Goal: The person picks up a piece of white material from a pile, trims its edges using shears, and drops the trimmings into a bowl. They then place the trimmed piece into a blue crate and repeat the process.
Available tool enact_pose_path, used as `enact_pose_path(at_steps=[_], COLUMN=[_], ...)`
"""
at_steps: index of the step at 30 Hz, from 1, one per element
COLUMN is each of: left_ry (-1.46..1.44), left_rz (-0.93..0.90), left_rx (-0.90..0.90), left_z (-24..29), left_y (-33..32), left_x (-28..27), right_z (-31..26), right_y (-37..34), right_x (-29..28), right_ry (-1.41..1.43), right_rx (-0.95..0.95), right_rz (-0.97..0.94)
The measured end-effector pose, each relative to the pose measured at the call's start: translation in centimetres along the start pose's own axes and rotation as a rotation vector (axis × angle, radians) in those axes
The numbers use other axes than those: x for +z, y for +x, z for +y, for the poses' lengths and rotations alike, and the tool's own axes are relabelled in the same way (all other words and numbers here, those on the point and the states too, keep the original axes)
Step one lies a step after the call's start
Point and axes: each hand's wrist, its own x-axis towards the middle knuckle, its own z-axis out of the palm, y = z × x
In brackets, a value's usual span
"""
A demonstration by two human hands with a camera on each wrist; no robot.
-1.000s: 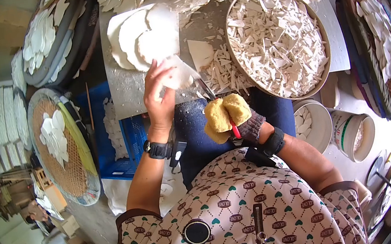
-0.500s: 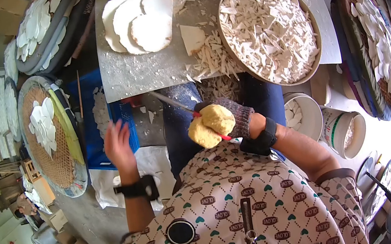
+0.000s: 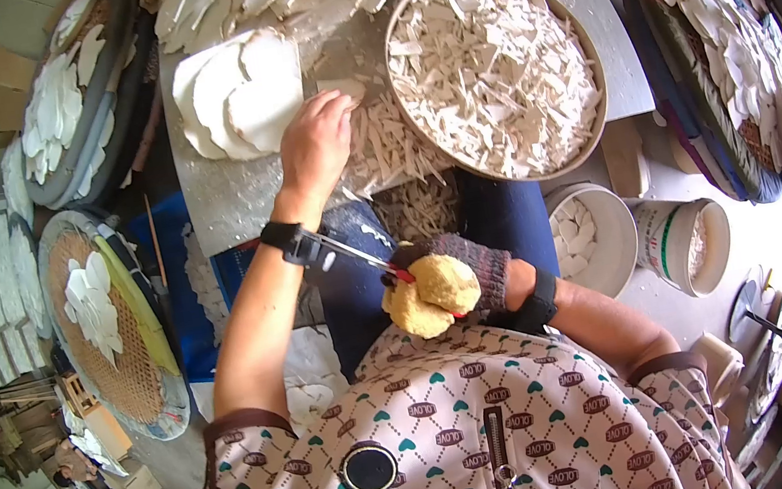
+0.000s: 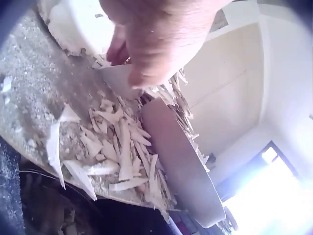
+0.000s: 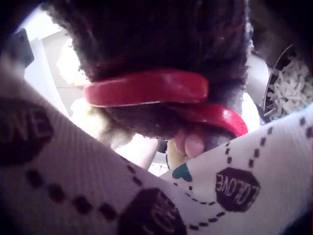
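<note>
Orientation of shears: the red-handled metal shears [image 3: 359,255] in your right hand [image 3: 481,266] point to ten o'clock in the head view, their long axis running from four to ten; the blades read as one narrow line.
Orientation of piece: the thin, flat off-white piece [image 3: 345,85] has its long axis roughly from nine to three o'clock.
Position of shears: the blades extend from your right hand towards the black wrist strap [image 3: 295,243] of your left arm; whether they touch it cannot be told.
Position of piece: it lies at one o'clock from the middle of your left hand [image 3: 320,146], over the grey tabletop [image 3: 227,196], between the stack of broad white sheets [image 3: 227,92] and the round tray of pale shavings [image 3: 598,82].
Appearance: the shears show glossy red loops [image 5: 146,88]; the piece is smooth and matte, partly covered by your fingers.
Left hand: bare, pinching the piece between thumb and fingers; contact between piece and tabletop cannot be told.
Right hand: in a dark knitted glove [image 3: 493,273], gripping the shears, with lumpy yellow padding [image 3: 445,283] about the fingers.
Spacing: your hands are well apart.
Surroundings: pale slivers [image 3: 384,149] lie at three o'clock from your left hand; a white bucket [image 3: 619,241] stands at three from your right.
</note>
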Motion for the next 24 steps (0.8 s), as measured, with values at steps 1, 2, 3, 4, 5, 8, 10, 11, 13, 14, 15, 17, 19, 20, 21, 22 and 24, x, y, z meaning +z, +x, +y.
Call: enact_pose_path(at_steps=[1, 2, 3, 4, 5, 8, 10, 11, 13, 14, 15, 17, 19, 20, 21, 22, 24], left_ry=[-0.092, -0.245, -0.397, -0.671, -0.948, -1.341, -1.475, -1.448, -1.397, -1.386, -1.345, -1.259, -1.280, -1.291, -1.303, -1.309, -1.296], left_rz=[0.117, 0.182, 0.248, 0.245, 0.240, 0.220, 0.195, 0.205, 0.224, 0.212, 0.189, 0.149, 0.167, 0.185, 0.202, 0.257, 0.358], left_rx=[-0.024, -0.169, -0.317, -0.468, -0.617, -0.828, -0.857, -0.859, -0.862, -0.843, -0.824, -0.783, -0.794, -0.791, -0.786, -0.782, -0.791], left_z=[-0.1, -0.7, -1.3, -1.8, -2.3, -2.1, -0.9, -0.2, 1.2, 1.5, 2.0, 2.8, 3.0, 3.1, 3.2, 3.6, 4.3], left_y=[0.2, 0.1, -0.2, -0.3, -0.7, -2.5, -3.3, -3.7, -4.4, -4.8, -5.1, -5.5, -5.9, -6.0, -6.0, -6.1, -6.0], left_x=[-0.6, -0.8, -1.1, -2.0, -2.9, -5.3, -5.7, -5.6, -5.1, -4.8, -4.5, -4.1, -3.5, -3.3, -3.1, -2.9, -2.2], right_z=[0.0, 2.4, 3.2, 3.9, 3.7, 4.7, 5.4, 7.0, 5.9, 5.7, 5.1, 4.7, 6.5, 6.7, 6.7, 6.8, 6.1], right_y=[0.1, -0.5, -0.9, -1.3, -1.2, -0.6, 0.7, 1.0, 2.4, 2.9, 3.6, 3.6, 3.8, 3.9, 4.0, 4.0, 4.1], right_x=[-0.1, 0.4, 0.3, 0.3, -0.2, -0.9, -0.8, -0.5, -1.5, -0.6, 0.1, 0.1, 0.2, 0.0, 0.1, 0.2, 0.0], right_ry=[-0.068, 0.174, 0.317, 0.460, 0.554, 0.768, 1.039, 1.084, 0.502, 0.800, 1.098, 0.725, 0.251, 0.007, 0.083, 0.158, 0.167], right_rx=[0.059, 0.144, 0.180, 0.211, 0.309, 0.152, 0.156, 0.157, 0.072, 0.075, 0.074, 0.058, 0.034, -0.035, -0.035, -0.035, -0.047], right_rz=[0.003, 0.038, 0.078, 0.124, 0.113, 0.256, 0.311, 0.316, 0.216, 0.268, 0.319, 0.358, 0.348, 0.329, 0.346, 0.363, 0.373])
